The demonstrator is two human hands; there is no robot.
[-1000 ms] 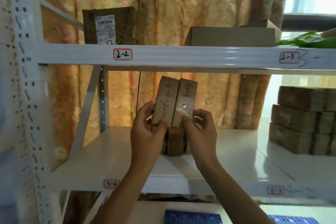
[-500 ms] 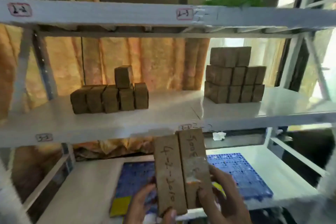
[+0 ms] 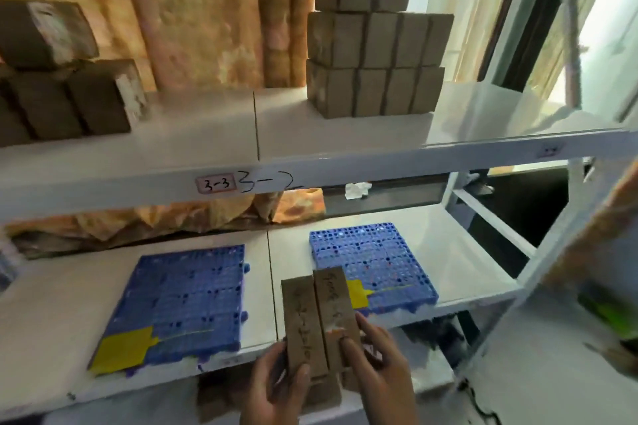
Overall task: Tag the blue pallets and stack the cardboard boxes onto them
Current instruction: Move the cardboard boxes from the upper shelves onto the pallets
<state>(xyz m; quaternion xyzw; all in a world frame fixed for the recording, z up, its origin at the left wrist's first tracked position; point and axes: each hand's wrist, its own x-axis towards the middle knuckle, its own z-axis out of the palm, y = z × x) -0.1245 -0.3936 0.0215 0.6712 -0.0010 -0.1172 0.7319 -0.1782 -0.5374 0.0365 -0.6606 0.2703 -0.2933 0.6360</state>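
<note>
Two narrow cardboard boxes with black handwriting are held side by side in front of the lower shelf's front edge. My left hand grips them from the left and my right hand from the right. Behind them on the lower shelf lie two blue pallets. The left pallet has a yellow tag at its near left corner. The right pallet has a yellow tag at its near edge, partly hidden by the boxes.
The shelf above, labelled 3-3, carries a tall stack of cardboard boxes at the right and darker boxes at the left. White rack uprights stand at the right. More boxes sit on a lower level under my hands.
The view swung down and right from the middle shelf to the lower one. Both hands brought the two boxes down from the upper shelf to in front of the blue pallets.
</note>
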